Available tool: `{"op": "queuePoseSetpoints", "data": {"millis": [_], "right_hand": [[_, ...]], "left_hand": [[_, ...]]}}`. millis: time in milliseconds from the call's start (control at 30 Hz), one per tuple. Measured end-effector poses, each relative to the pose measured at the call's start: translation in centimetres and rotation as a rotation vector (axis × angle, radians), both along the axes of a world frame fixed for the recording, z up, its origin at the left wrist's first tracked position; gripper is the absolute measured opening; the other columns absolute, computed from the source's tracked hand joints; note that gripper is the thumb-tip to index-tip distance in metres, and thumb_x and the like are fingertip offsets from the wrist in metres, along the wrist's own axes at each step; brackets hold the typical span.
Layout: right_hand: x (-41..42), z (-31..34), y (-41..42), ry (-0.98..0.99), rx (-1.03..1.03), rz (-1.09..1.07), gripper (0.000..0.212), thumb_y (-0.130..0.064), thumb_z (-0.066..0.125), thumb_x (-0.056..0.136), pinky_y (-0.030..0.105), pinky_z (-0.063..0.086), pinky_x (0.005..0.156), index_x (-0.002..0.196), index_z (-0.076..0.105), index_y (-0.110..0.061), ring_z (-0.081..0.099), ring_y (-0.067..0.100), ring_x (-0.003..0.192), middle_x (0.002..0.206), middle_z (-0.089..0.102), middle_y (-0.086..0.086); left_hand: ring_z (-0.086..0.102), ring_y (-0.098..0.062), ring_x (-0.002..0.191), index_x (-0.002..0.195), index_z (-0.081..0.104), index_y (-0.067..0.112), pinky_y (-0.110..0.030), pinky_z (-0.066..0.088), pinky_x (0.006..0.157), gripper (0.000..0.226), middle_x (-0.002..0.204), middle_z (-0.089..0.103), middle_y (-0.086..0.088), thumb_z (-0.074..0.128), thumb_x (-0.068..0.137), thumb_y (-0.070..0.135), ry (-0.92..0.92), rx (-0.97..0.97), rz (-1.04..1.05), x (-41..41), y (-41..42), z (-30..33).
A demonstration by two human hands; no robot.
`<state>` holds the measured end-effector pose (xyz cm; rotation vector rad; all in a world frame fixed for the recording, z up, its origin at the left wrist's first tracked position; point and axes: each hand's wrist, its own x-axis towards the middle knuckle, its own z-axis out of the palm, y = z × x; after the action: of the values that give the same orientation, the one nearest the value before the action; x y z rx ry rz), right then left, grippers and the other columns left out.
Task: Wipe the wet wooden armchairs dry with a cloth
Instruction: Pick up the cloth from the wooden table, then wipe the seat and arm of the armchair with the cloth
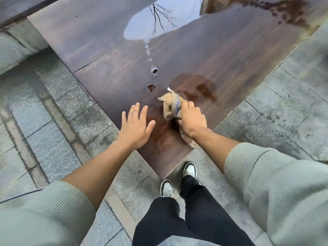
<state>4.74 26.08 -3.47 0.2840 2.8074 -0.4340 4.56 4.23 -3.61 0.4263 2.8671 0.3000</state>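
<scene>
A broad dark wooden surface (110, 55) runs from the top of the view down to a corner near my feet. My right hand (192, 119) is closed on a bunched tan cloth (169, 107) with a grey-blue stripe, pressing it onto the wood near that corner. My left hand (136, 125) hovers flat with fingers spread just left of the cloth, holding nothing. A large puddle (159, 20) reflecting sky and bare branches lies at the far end. A trail of drops (154, 70) leads from it toward the cloth. Wet brown patches (204, 89) surround the cloth.
Grey stone paving (44, 121) lies on both sides of the wood. A pale stone ledge (17, 47) stands at the far left. My shoes (190, 170) stand at the corner of the wood. Another wet stain (291, 11) marks the top right.
</scene>
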Motion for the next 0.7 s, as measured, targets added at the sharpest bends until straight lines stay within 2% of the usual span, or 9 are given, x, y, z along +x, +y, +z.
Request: {"op": "queuePoseSetpoints", "data": {"millis": [133,334,400,567,700], "right_hand": [[2.6,1.8,5.4,0.037,-0.17,-0.269,0.06,-0.028,0.071,0.089,0.049,0.047,0.094,0.137,0.037,-0.015,0.055,0.041,0.118,0.132,0.048,0.013],[9.3,5.1,16.0,0.126,-0.248,-0.678,0.05,-0.028,0.067,0.091,0.043,0.042,0.094,0.128,0.039,-0.009,0.053,0.04,0.117,0.125,0.053,0.02],[13.3,6.5,20.7,0.186,-0.244,-0.839,0.047,-0.029,0.065,0.092,0.043,0.042,0.091,0.125,0.04,-0.007,0.053,0.041,0.114,0.122,0.054,0.021],[23.8,10.3,29.8,0.371,-0.244,-1.083,0.046,-0.026,0.065,0.089,0.042,0.047,0.089,0.126,0.044,-0.009,0.056,0.037,0.111,0.12,0.058,0.016],[32.9,12.4,35.7,0.587,-0.296,-1.231,0.041,-0.022,0.067,0.087,0.031,0.041,0.078,0.122,0.049,-0.013,0.059,0.028,0.105,0.112,0.062,0.007]], "left_hand": [[0.006,-0.028,0.151,0.154,0.021,0.013,-0.056,0.007,0.12,0.066,0.162,0.014,-0.016,0.027,0.101,0.051,0.01,0.019,-0.141,-2.0,5.2,1.8],[0.01,-0.028,0.15,0.153,0.024,0.012,-0.056,0.007,0.119,0.064,0.161,0.017,-0.016,0.033,0.101,0.048,0.008,0.067,-0.394,-2.3,17.2,4.0],[0.011,-0.03,0.149,0.152,0.025,0.011,-0.057,0.009,0.119,0.063,0.161,0.019,-0.017,0.036,0.101,0.046,-0.003,0.087,-0.532,-0.9,23.4,5.2],[0.012,-0.031,0.149,0.153,0.023,0.012,-0.057,0.01,0.118,0.064,0.159,0.02,-0.018,0.034,0.101,0.048,0.021,0.098,-0.833,4.6,38.8,8.5],[0.013,-0.032,0.149,0.152,0.024,0.013,-0.055,0.008,0.119,0.063,0.16,0.019,-0.019,0.034,0.101,0.048,0.059,0.12,-1.053,12.1,49.8,11.1]]}}
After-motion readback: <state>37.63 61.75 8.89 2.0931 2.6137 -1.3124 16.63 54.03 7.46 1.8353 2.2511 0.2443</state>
